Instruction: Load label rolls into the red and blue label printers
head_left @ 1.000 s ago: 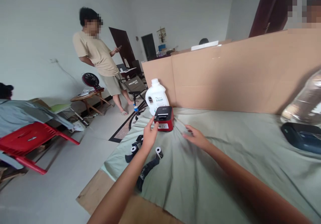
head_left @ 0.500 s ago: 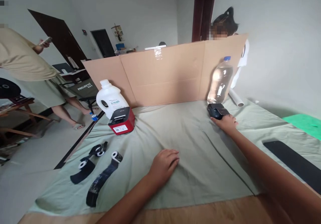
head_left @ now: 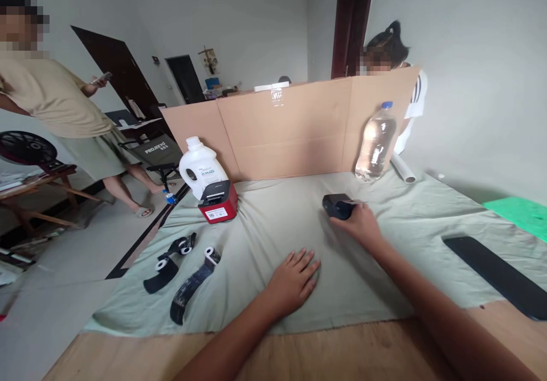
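My right hand (head_left: pixel 363 225) grips a small black box-shaped device (head_left: pixel 337 205), perhaps a portable printer, at the middle of the green cloth (head_left: pixel 277 216). Its exact kind is hard to make out. My left hand (head_left: pixel 294 281) lies flat on the cloth, fingers apart, holding nothing. To its left are several unrolled black rolls with white cores, among them a long curling strip (head_left: pixel 194 287) and a shorter roll (head_left: pixel 162 275). Behind these stands a red and black receipt printer (head_left: pixel 219 201), in front of a white detergent jug (head_left: pixel 203 167).
An upright cardboard panel (head_left: pixel 290 133) closes off the table's back. Near its right end stand a large clear bottle (head_left: pixel 376 144) and a white tube (head_left: pixel 403 167). A long black slab (head_left: pixel 496 273) lies at the right. One person (head_left: pixel 81 102) stands left, another (head_left: pixel 416 93) behind the panel.
My right hand has brought the black device left and nearer, away from the bottle. My left hand's fingers have spread on the cloth. The whole view has shifted slightly.
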Available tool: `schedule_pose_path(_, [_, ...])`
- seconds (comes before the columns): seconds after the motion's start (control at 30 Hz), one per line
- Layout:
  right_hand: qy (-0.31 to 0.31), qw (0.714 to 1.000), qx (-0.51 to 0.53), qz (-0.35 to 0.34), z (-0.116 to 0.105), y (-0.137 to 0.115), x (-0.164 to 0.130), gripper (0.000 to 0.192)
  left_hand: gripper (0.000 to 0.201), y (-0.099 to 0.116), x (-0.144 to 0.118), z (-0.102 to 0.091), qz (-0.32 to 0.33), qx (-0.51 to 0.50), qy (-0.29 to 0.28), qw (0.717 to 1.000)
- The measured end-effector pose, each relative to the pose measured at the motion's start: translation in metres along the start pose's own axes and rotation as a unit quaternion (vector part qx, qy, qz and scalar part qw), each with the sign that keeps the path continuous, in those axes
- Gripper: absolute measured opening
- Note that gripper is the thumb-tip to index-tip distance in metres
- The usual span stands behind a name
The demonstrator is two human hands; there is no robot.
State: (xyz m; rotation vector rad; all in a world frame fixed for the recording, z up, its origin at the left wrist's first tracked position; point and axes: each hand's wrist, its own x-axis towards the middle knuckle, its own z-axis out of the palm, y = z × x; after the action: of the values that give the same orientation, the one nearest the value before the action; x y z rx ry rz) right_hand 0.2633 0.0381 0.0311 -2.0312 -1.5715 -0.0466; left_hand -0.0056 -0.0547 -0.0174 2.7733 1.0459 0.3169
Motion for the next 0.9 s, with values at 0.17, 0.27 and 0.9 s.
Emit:
schedule_pose_path(0.17, [-0.029,0.998,-0.006,-0.054,-0.001,-0.062,-0.061,0.067,0.06,0.005,-0.009,-0.008,0.045,0.005,-0.04,0.998])
schedule_pose_path(0.27, [-0.03,0.997,-0.017,-0.066,0.004,-0.084,-0.079,0.066,0.062,0.007,-0.013,-0.012,0.056,0.0,-0.046,0.997])
schedule_pose_path(0.9, [-0.021,0.996,0.03,-0.076,0.031,-0.085,-0.109,0.091,0.042,-0.05,0.056,-0.054,-0.392,-0.475,0.18,0.767])
